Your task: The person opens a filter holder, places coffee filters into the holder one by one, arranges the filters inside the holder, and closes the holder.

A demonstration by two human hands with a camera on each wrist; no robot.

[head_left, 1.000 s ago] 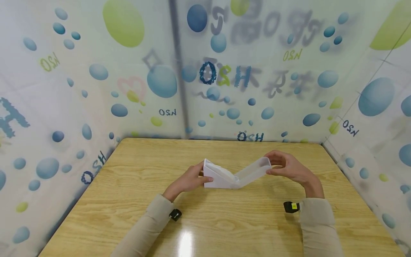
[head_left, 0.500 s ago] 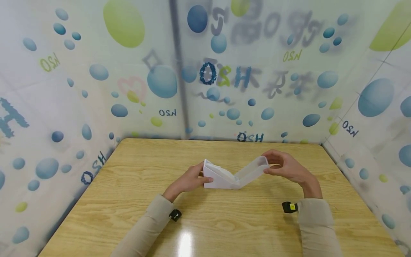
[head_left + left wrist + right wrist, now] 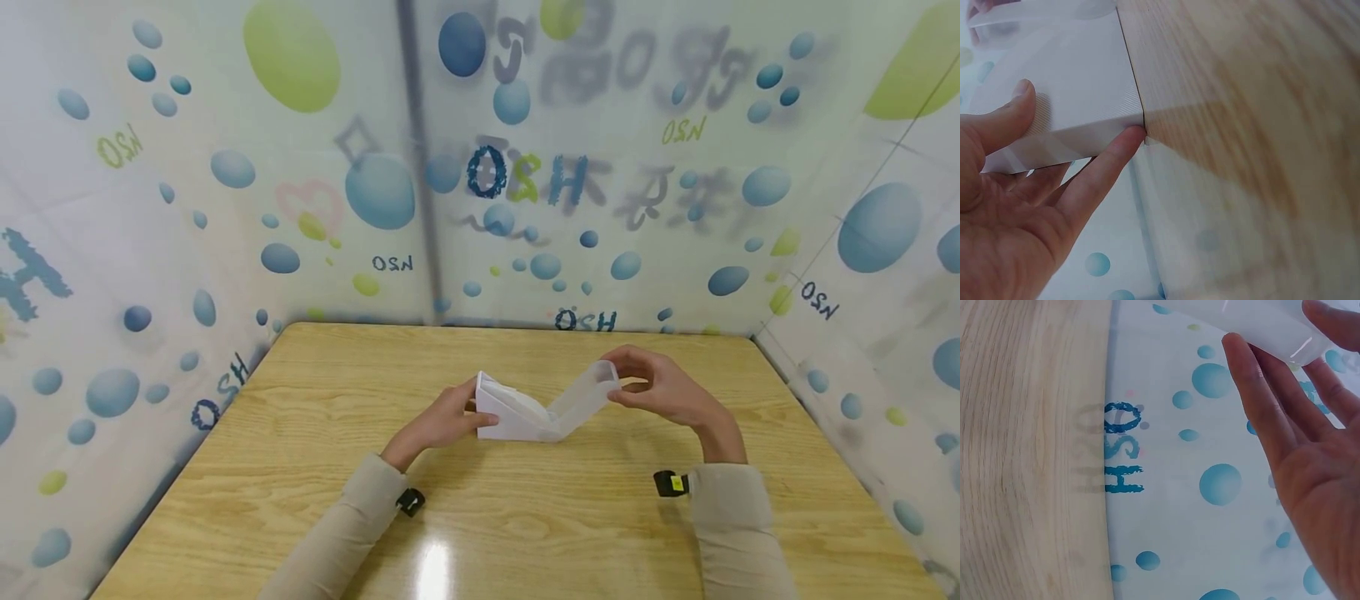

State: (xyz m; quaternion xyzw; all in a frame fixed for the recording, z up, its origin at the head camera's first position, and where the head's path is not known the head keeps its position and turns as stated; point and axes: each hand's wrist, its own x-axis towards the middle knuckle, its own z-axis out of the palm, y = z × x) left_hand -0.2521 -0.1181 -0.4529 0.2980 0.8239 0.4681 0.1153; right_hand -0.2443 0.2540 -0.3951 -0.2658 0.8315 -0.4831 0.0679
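Note:
A white box (image 3: 510, 423) with a slanted top stands on the table, its hinged translucent lid (image 3: 579, 402) tilted open to the right. White, sheet-like contents (image 3: 519, 400) show along the slope; their kind is unclear. My left hand (image 3: 444, 417) grips the box's left end, with the thumb on the near side. In the left wrist view the thumb presses a ribbed patch of the box (image 3: 1085, 69), and the other fingers lie along its end. My right hand (image 3: 670, 390) pinches the lid's raised end. Fingers and thumb meet the lid (image 3: 1266, 331) in the right wrist view.
The wood-grain table (image 3: 300, 500) reaches back to a hanging curtain (image 3: 645, 150) printed with blue and green drops. More printed sheeting encloses both sides. Black devices sit at the left cuff (image 3: 410, 502) and the right cuff (image 3: 670, 483).
My right hand has moved a little left and up, swinging the lid's end towards the box, so the lid stands steeper. The left hand and the box have stayed in place.

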